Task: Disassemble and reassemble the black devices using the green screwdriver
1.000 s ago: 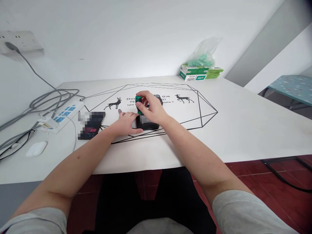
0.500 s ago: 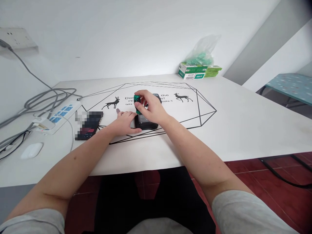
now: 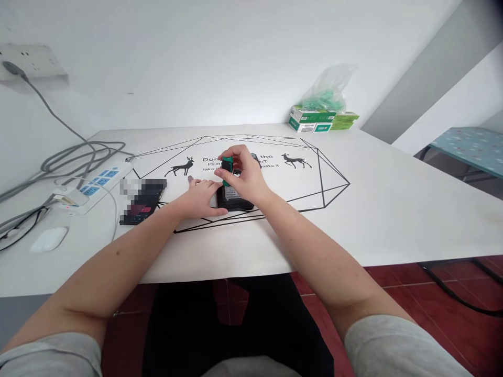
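Right hand [image 3: 245, 180] fingers wrapped round green-handled screwdriver [image 3: 227, 168], upright on black device [image 3: 232, 197] mid-table [image 3: 393, 199]. Left hand [image 3: 202, 198] flat, fingers loosely spread, steadying device's left edge.

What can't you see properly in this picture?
- Black device: its far end is hidden by the right hand, head view.
- Green-handled tool: its tip is too small to tell.
- Phone: one end is blurred out.
- Mat lettering: the middle is covered by the right hand.
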Demonstrator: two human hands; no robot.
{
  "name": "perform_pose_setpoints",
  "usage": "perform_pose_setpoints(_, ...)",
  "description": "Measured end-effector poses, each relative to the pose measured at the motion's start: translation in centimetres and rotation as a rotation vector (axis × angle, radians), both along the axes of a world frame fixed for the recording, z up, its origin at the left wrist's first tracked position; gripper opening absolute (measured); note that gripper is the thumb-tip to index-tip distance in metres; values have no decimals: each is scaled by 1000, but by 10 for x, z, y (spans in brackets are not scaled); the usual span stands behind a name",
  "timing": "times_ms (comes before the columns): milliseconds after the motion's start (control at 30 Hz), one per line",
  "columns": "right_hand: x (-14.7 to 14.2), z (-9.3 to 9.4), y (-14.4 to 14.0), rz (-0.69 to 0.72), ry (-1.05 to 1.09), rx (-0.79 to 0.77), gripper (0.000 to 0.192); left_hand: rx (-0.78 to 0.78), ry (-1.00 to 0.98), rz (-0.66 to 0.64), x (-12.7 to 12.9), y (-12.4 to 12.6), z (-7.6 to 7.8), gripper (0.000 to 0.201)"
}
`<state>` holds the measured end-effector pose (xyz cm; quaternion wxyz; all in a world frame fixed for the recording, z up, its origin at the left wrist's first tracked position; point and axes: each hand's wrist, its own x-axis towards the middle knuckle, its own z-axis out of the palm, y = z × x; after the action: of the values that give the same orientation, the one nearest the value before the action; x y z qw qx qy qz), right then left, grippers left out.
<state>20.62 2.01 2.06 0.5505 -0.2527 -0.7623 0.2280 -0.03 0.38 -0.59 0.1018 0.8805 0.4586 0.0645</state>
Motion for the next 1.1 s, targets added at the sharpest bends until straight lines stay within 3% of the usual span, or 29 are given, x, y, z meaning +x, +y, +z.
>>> perform_pose_setpoints(467,-2,1,-3,-45,-21,212,31,12,76,2,-2,0,3,85)
perform_pose_setpoints(700,-5,-1,0,-65,0,241,30,37,84,-34,-4,3,-2,86)
perform_pose_setpoints(900,-3,1,1,-77,11,215,20,27,66,-25,-3,1,-3,87)
perform_pose_setpoints(1100,-6,0,-4,11,87,31,23,20,49,-39,-4,2,-4,91)
